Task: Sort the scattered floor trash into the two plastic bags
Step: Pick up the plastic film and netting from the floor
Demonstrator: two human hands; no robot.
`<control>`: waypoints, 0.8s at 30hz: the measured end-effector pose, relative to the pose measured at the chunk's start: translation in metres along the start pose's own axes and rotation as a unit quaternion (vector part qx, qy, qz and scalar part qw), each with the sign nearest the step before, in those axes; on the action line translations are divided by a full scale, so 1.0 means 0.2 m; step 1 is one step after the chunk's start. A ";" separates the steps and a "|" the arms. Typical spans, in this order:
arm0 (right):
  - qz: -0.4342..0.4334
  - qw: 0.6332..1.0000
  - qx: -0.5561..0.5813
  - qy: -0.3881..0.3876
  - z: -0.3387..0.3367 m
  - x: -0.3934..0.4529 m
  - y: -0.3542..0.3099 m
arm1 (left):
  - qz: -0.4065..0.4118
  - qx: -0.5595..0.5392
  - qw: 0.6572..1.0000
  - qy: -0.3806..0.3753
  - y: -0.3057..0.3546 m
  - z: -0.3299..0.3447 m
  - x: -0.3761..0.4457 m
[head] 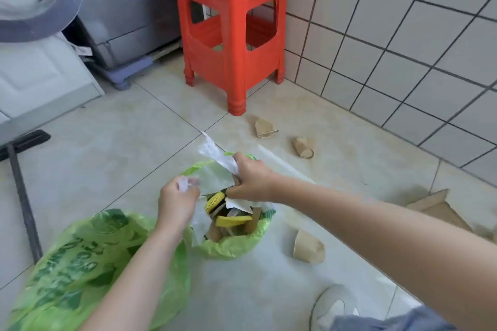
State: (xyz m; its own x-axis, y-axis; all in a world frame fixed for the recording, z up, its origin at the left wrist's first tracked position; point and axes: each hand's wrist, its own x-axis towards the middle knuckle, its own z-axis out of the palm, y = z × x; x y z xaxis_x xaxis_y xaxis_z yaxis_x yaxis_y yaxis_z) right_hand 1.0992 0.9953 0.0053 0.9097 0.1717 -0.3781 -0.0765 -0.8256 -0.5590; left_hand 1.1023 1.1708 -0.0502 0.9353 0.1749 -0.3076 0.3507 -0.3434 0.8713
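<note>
Tiled laundry corner: pale floor [113,142], white wall tiles to the right, washing machine [121,21] and red stool [231,32] at the back.

Two green bags on the floor. Open bag [236,242] in the middle, holding yellow foam netting, card scraps and paper; second bag [80,269] slumped in the near left corner, contents not legible.

Right hand [252,183] — fingers pinched shut on a thin white plastic wrapper [217,153] above the open bag's mouth. Left hand [177,199] — fingers closed on a crumpled clear scrap [188,183] at the bag's near rim.

Loose on the floor: crushed paper cups — two near the stool [265,127] [304,146], one beside the open bag [308,247]; flattened brown card [441,209] toward the right wall.

Handling, by estimate: wrapper and scraps nearly weightless, limp, slippery — best taken by a gathered fold. Cups light, semi-stiff, already dented — rim or crease for grip. Card flat — lifted at an edge.
</note>
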 end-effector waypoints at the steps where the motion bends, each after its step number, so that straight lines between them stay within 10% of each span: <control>1: 0.008 1.000 -0.008 -0.003 0.05 0.02 0.01 | -0.005 0.001 1.000 -0.001 -0.01 0.02 0.02; 8: 0.050 0.992 -0.107 -0.050 0.15 0.05 0.13 | -0.065 0.038 0.996 -0.037 -0.04 0.10 0.10; 12: -0.006 0.985 -0.165 -0.054 0.11 0.03 0.19 | 0.049 0.039 0.993 -0.104 -0.06 0.08 0.03; 18: -0.103 0.960 -0.257 -0.037 0.23 0.04 0.24 | 0.135 0.272 0.913 -0.270 -0.18 0.07 0.03; 24: -0.129 0.927 -0.351 -0.019 0.32 0.06 0.28 | 0.159 0.426 0.851 -0.264 -0.22 0.11 0.13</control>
State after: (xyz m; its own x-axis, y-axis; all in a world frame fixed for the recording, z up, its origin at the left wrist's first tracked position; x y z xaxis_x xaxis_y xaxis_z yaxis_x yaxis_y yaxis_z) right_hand 1.0803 0.9855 -0.0776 0.8446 0.4198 -0.3323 0.4381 -0.8987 -0.0218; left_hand 1.1133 1.1708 -0.1042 0.8010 -0.4135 -0.4328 -0.2280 -0.8793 0.4182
